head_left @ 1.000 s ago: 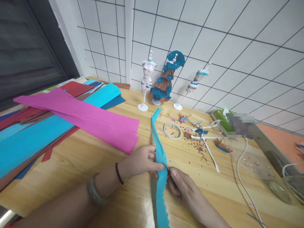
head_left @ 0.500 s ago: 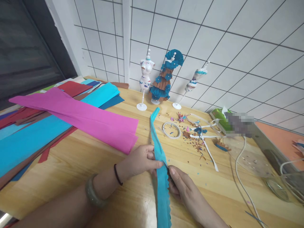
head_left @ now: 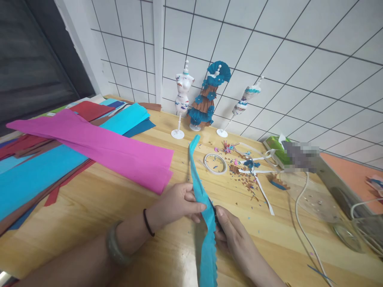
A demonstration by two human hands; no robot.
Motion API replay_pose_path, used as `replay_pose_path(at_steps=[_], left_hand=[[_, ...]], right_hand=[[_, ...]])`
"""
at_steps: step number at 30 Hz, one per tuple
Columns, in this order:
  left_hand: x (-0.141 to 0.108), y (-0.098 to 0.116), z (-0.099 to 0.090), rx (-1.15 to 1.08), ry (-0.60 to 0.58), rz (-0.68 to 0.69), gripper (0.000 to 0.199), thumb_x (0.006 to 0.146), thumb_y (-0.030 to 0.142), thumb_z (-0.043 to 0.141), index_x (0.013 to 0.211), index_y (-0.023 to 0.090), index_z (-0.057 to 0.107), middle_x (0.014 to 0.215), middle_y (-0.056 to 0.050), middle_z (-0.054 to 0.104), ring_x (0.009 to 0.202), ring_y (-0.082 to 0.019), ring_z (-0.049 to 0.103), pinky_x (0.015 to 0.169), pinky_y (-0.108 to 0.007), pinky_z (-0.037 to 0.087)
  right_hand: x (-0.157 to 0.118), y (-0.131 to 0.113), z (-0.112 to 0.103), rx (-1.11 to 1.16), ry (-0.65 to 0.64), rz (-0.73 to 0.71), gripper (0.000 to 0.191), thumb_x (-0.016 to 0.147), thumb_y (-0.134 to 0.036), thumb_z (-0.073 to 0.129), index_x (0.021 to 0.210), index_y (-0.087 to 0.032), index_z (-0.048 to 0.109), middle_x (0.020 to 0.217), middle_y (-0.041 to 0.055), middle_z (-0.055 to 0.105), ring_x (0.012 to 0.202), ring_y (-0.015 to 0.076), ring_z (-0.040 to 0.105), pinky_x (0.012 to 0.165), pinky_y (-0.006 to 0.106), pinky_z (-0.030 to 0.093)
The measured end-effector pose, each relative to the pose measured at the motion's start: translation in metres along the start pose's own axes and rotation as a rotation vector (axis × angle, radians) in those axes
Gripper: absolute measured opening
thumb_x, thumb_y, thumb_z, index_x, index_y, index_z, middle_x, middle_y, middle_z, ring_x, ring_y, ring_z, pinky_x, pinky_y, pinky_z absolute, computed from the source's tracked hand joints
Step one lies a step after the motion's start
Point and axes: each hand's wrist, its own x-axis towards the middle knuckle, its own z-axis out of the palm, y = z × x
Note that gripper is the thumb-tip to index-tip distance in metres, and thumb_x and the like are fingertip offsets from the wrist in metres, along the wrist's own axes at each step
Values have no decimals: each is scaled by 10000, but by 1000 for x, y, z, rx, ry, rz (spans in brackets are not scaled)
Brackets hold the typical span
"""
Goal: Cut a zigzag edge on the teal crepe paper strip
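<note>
A long folded strip of turquoise crepe paper (head_left: 208,255) runs from mid-table down past the bottom of the view. Its right edge is cut in small scallops along the lower part, while the upper part is straight. My left hand (head_left: 185,201) pinches the strip at its middle, thumb on top and fingers beneath. In my right hand (head_left: 231,227) are small dark scissors (head_left: 216,215), mostly hidden by the fingers, with the blades at the strip's right edge. A magenta crepe paper sheet (head_left: 128,155) lies left of my left hand.
Stacked coloured paper (head_left: 38,171) covers the left side. Behind stand a white mannequin (head_left: 183,93), a mannequin in a blue-and-brown paper dress (head_left: 206,99) and a tilted one (head_left: 247,99). A tape roll (head_left: 215,164), paper scraps (head_left: 248,181) and a white cable (head_left: 297,215) lie to the right.
The scissors and my right hand have shifted slightly right and down along the edge. The lower part of the strip has bent and swung a little right. My left hand keeps its pinch.
</note>
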Motion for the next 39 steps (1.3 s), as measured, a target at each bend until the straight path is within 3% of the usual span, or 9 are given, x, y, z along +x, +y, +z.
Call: replay_pose_path(at_steps=[8, 14, 34, 39], left_hand=[[0, -2, 6, -85, 64, -32, 365, 624, 310, 717, 898, 92, 613, 842, -99, 669, 635, -116, 604, 552, -213, 483], [-1, -2, 9, -154, 65, -91, 388, 600, 322, 736, 897, 99, 626, 851, -94, 663, 690, -136, 611, 591, -236, 489], [-1, 1, 10, -202, 53, -109, 336, 612, 329, 729, 834, 93, 639, 762, -68, 648, 632, -110, 589, 570, -227, 478], [0, 1, 5, -187, 7, -86, 333, 648, 318, 705, 871, 84, 624, 753, -71, 644, 639, -116, 596, 551, -216, 481]], right_hand=[[1, 3, 3, 56, 85, 12, 410, 837, -584, 358, 667, -212, 392, 520, -90, 166, 427, 79, 127, 394, 226, 123], [1, 5, 2, 89, 125, 19, 419, 827, -595, 366, 650, -216, 363, 496, -98, 162, 412, 71, 126, 378, 213, 116], [2, 4, 4, 98, 166, 24, 442, 806, -624, 375, 623, -225, 328, 476, -100, 171, 390, 70, 145, 369, 208, 117], [3, 4, 2, 68, 207, -49, 453, 820, -597, 382, 582, -214, 339, 459, -91, 230, 391, 72, 186, 371, 208, 153]])
